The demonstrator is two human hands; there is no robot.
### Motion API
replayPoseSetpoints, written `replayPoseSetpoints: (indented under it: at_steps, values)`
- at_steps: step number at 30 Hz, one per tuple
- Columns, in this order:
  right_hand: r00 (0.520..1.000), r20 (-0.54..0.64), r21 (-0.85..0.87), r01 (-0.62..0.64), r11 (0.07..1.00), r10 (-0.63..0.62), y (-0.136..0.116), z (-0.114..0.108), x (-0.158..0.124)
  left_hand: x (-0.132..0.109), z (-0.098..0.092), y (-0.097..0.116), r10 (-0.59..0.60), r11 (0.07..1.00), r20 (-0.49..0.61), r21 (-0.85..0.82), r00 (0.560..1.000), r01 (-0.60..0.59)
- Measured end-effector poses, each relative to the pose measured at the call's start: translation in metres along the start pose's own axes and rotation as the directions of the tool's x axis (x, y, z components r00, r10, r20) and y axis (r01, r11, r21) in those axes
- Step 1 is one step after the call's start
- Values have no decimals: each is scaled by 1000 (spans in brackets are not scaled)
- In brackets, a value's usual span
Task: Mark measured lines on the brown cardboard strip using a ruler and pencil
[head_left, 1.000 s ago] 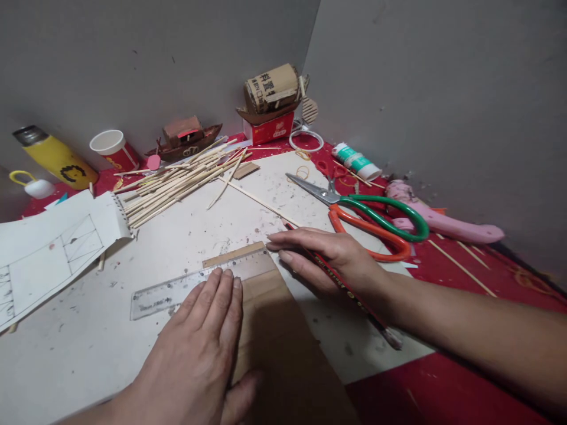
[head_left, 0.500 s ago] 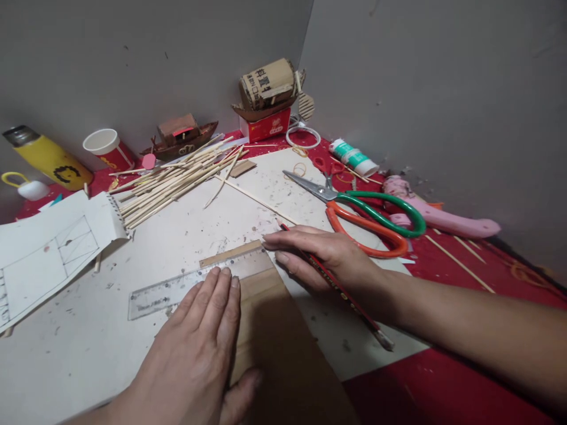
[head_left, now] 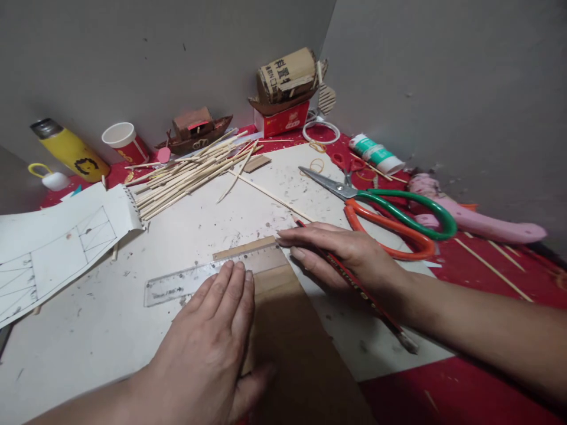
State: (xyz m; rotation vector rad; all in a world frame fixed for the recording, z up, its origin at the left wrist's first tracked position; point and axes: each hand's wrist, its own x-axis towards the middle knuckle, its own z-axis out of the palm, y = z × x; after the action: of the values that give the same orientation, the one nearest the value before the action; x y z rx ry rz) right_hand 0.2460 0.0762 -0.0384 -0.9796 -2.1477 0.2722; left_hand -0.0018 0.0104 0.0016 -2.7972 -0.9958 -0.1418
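pressing down flat, the left hand [head_left: 210, 330] had its fingers on a clear plastic ruler [head_left: 170, 288], laid across a matte brown cardboard sheet [head_left: 295, 330], in the head view. the ruler lay just ahead of that hand, its long axis running left to right, slanting slightly away; its right end met the fingertips of the right hand [head_left: 349, 257], which held a slim red-and-black pencil [head_left: 354, 286]. the two hands stayed apart.

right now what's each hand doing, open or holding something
Left hand: open, laid flat over the clear ruler and brown cardboard.
Right hand: closed around a pencil, fingertips near the ruler's right end.
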Motion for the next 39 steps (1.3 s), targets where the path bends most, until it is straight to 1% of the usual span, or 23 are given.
replayPoseSetpoints:
  at_steps: [9,11,13,16,19,21,23,25,27,31,32,34,39]
  values:
    - [1000,0,14,-6,1000,6,-2,0,2,-2,1,0,-8,999,4,-34,1000,8]
    - [999,-5,43,-50,998,50,-5,-1,2,-2,1,-1,-10,999,6,-45,1000,10]
    - [993,-12,80,-119,990,120,-9,-4,3,-2,1,-2,-11,998,14,-54,1000,12]
    - [962,-23,145,-267,953,273,-20,-13,6,-1,1,-4,-21,997,35,-75,999,24]
    - [902,6,290,-415,862,432,-32,-24,13,1,1,-6,-30,995,64,-93,998,35]
    - [854,86,430,-497,754,514,-40,-30,20,2,1,-8,-39,993,81,-108,996,48]
    - [807,187,541,-561,627,560,-46,-31,29,1,1,-8,-53,990,99,-126,994,65]
    - [784,270,597,-592,542,559,-49,-26,37,1,1,-8,-64,986,117,-144,991,80]
    - [774,321,624,-606,493,546,-49,-16,44,0,1,-9,-73,981,133,-166,988,95]
    - [741,368,657,-635,407,562,-42,10,46,-1,1,-9,-91,966,153,-227,984,124]
    - [737,371,654,-640,404,565,-40,14,46,-1,1,-9,-93,962,156,-240,983,129]
    - [745,366,635,-638,435,558,-37,19,44,-1,1,-10,-96,956,160,-258,982,136]
    - [819,312,571,-567,593,482,-37,20,44,0,4,-10,-102,948,164,-282,981,146]
